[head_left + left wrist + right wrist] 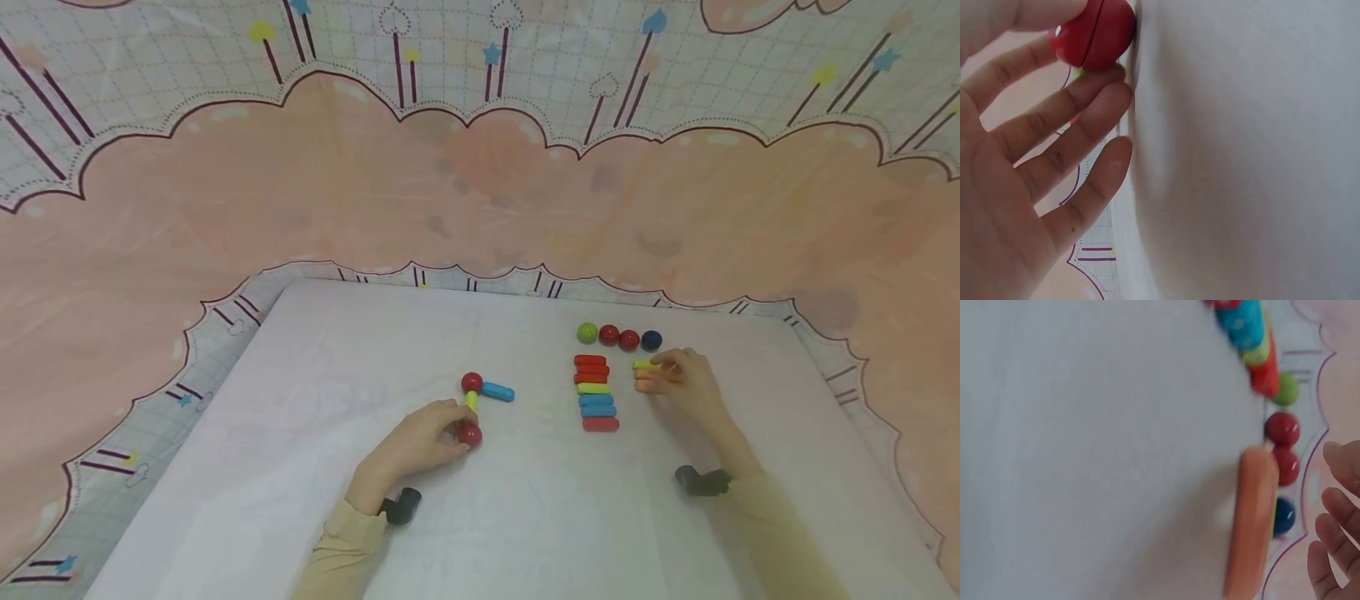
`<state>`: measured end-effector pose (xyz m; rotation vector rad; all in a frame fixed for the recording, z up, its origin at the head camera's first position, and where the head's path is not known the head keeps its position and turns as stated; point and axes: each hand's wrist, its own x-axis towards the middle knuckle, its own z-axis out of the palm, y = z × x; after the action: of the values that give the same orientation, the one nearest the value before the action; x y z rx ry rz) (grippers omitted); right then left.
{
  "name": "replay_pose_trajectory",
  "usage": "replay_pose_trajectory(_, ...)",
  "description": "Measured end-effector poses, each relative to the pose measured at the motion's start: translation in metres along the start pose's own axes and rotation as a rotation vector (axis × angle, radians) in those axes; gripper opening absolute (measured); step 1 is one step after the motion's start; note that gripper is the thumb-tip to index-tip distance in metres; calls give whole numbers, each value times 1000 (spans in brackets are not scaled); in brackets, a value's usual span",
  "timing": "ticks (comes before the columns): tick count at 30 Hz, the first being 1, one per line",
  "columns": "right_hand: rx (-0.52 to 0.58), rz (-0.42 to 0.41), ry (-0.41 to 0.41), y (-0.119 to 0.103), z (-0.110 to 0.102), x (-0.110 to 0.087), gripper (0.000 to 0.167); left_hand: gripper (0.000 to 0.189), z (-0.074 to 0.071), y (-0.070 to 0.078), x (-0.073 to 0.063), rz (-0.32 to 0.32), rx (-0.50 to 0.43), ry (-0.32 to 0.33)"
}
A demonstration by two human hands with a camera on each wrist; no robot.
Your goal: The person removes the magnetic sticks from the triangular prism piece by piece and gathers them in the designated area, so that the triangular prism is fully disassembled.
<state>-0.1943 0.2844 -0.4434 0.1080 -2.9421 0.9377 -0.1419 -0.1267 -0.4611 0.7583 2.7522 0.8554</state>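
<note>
My left hand (427,437) pinches a glossy red ball (470,435) at the table surface; the left wrist view shows the seam of this red ball (1094,34) between thumb and fingers. A yellow stick (472,401) runs from it to another red ball (472,382), where a blue stick (498,392) points right. On the right, my right hand (686,383) has its fingertips around the end of a short yellow stick (642,365). A blurred orange bar shape (1250,522) covers most of that stick in the right wrist view, beside the loosely bent fingers (1342,519).
Left of my right hand lies a column of red, yellow and blue sticks (596,400). Behind it is a row of a green ball (587,332), two red balls (609,335) and a dark blue ball (652,340). The white tabletop (525,517) ends before a patterned cloth (420,200).
</note>
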Motion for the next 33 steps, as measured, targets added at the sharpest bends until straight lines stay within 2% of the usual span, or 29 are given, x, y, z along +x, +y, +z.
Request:
replay_pose_trajectory(4,68,-26,-10,-24,9,-1,29,30,-1,1,-1,1,-20,-26)
replay_pose_trajectory(9,199,16,-88,-58,30,-7,27,28,-2,1,-2,-15,-61,-53)
replay_pose_trajectory(16,329,-70,-98,-98,66,-13,24,22,-6,-2,-2,-55,-214,-66)
replay_pose_trajectory(21,394,9,-165,-119,92,-18,25,22,-10,-7,1,-109,-211,3)
replay_pose_trajectory(26,407,23,-172,-131,118,-15,28,27,-16,-8,12,-156,-169,102)
replay_pose_trajectory(29,410,30,-186,-135,130,-12,30,32,-17,-9,22,-178,-173,119)
replay_pose_trajectory(33,423,19,-187,-137,142,-8,34,37,-14,-13,35,-156,-258,114)
